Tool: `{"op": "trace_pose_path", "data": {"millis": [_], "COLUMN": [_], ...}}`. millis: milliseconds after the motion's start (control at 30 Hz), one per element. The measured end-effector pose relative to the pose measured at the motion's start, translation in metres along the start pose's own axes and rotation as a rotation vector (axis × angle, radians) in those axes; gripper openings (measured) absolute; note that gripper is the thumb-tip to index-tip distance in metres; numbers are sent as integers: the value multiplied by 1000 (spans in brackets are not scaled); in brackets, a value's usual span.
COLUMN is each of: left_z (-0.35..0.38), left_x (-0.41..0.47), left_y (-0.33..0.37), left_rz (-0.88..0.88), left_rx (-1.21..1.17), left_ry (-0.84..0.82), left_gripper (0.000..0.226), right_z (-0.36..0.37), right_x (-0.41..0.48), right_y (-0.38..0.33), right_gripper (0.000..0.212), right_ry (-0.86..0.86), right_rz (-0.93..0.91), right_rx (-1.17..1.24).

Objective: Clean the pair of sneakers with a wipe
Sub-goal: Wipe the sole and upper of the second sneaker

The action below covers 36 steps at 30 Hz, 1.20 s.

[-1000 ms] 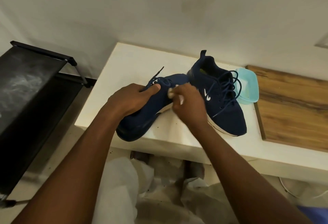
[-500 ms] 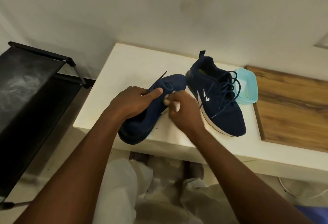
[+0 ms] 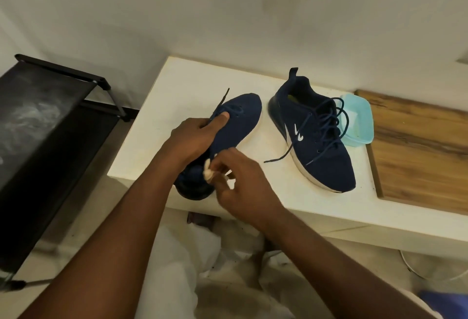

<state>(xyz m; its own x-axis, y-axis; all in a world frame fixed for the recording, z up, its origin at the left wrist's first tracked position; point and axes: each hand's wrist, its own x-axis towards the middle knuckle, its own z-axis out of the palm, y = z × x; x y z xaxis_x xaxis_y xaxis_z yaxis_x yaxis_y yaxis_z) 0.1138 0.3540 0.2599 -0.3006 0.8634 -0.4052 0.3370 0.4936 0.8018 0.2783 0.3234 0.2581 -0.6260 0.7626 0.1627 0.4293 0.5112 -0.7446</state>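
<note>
Gripping the navy blue mesh sneaker [image 3: 244,116] with the white sole, the left hand [image 3: 195,136] curls its fingers over the upper from the 9 o'clock side, thumb [image 3: 223,117] flat on the laces. The right hand [image 3: 244,184] has its fingers [image 3: 222,167] bent close together, pinching a small crumpled white wipe [image 3: 208,173] against the sneaker's heel end. This sneaker lies tilted on the white counter [image 3: 177,83], toe toward 1 o'clock, its dark heel jutting past the counter's near edge toward 6 o'clock. One lace end [image 3: 224,97] sticks up toward 12 o'clock beyond the left hand. At 3 o'clock of it, apart, the second navy blue sneaker [image 3: 326,146] stands upright on its white sole, white logo on its side, laces loose, toe toward 5 o'clock. Just beside it at 2 o'clock sits a light blue plastic tub [image 3: 364,126], by the edge of a brown wooden board [image 3: 417,151]. A black metal rack [image 3: 43,121] stands at 9 o'clock beside the counter.
</note>
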Motion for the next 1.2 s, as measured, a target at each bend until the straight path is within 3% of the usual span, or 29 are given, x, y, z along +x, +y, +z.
{"op": "trace_pose_path", "data": {"millis": [100, 233, 367, 467, 600, 733, 800, 967, 1033, 1200], "left_z": [0, 2, -3, -4, 3, 1, -1, -2, -3, -2], "left_x": [0, -2, 0, 0, -4, -6, -7, -3, -4, -6], "left_y": [0, 0, 0, -1, 1, 2, 0, 0, 2, 2], "left_rz": [-17, -24, -45, -26, 38, 46, 40, 86, 93, 89], "left_rx": [-47, -36, -93, -122, 0, 50, 48, 85, 94, 126], "left_ry": [7, 9, 1, -45, -46, -66, -110, -74, -75, -100], "left_gripper": [64, 73, 56, 47, 46, 43, 43, 26, 23, 30], "right_z": [-2, -7, 1, -5, -16, -38, -41, -24, -29, -51], "right_x": [3, 24, 4, 7, 40, 52, 50, 44, 50, 76], "right_y": [6, 40, 6, 12, 63, 90, 90, 63, 66, 100], "right_gripper": [11, 10, 8, 12, 8, 11, 11, 7, 9, 21], "right_ry": [-10, 72, 43, 52, 230, 453, 475, 269, 225, 320], "right_rz": [-10, 278, 77, 15, 266, 485, 459, 46, -39, 283], "right_rx": [-34, -49, 59, -22, -61, 106, 27, -93, -180, -321]}}
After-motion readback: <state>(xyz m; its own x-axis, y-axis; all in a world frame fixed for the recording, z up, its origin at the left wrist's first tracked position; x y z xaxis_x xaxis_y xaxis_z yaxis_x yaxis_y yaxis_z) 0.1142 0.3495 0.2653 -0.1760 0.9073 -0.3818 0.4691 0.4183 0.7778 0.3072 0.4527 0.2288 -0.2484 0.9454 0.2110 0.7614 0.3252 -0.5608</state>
